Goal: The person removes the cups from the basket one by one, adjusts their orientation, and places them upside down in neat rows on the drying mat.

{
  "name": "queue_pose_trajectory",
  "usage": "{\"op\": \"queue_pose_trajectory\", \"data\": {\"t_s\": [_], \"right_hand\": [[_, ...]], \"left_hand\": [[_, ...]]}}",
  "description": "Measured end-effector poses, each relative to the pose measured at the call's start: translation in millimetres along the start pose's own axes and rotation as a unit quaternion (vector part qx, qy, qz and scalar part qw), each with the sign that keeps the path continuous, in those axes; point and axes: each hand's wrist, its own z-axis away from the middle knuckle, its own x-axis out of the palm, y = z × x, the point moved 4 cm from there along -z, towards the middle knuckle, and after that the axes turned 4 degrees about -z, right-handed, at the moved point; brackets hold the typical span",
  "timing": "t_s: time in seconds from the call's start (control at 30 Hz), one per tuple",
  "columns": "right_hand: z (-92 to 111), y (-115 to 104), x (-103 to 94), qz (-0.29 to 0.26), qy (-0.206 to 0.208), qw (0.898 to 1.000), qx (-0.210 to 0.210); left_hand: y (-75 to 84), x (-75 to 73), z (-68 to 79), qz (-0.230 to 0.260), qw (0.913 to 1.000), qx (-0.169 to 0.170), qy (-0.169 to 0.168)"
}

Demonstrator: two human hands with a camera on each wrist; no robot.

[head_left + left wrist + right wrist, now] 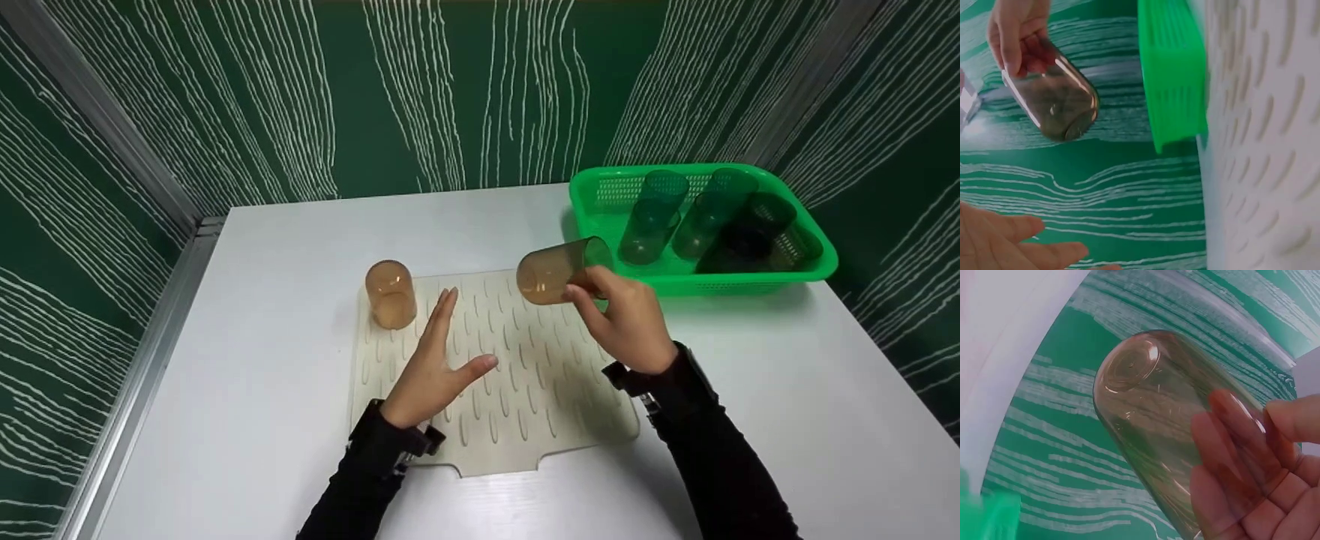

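Observation:
My right hand (634, 322) pinches a transparent amber drinking glass (549, 274) near its open end, thumb on one side and fingers on the other. Tilted on its side above the mat, the glass has its closed base pointing left; that round base (1131, 365) shows clearly in the right wrist view. My left hand (431, 379) hovers over the ribbed beige draining mat (517, 427), fingers extended, thumb spread, nothing held. A second amber glass (391, 296) stands upside down at the mat's back left corner, just beyond the left fingertips.
A bright green plastic basket (828, 262) stands at the back right of the white table (255, 360), holding several dark tinted glasses (645, 232). Its near left corner is close to the held glass. Green walls (465, 90) with white streaks enclose the table's back and sides.

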Motion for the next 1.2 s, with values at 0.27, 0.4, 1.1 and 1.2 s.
{"op": "queue_pose_trajectory", "data": {"t_s": [0.27, 0.4, 1.1, 1.2], "right_hand": [[9, -16, 31.9, -0.067, -0.034, 0.997, -0.035], [13, -25, 43.7, -0.101, -0.050, 0.992, -0.048], [24, -45, 66.9, -0.202, -0.107, 0.972, -0.058], [24, -43, 68.2, -0.208, -0.109, 0.970, -0.060]], "left_hand": [[-5.5, 6.6, -2.2, 0.232, 0.9720, -0.014, -0.037], [-7.6, 12.4, -5.1, 0.331, 0.9411, -0.044, -0.051], [-3.9, 25.4, -7.8, 0.509, 0.8564, -0.085, 0.000], [-3.5, 24.4, -8.1, 0.503, 0.8600, -0.083, 0.010]]}}
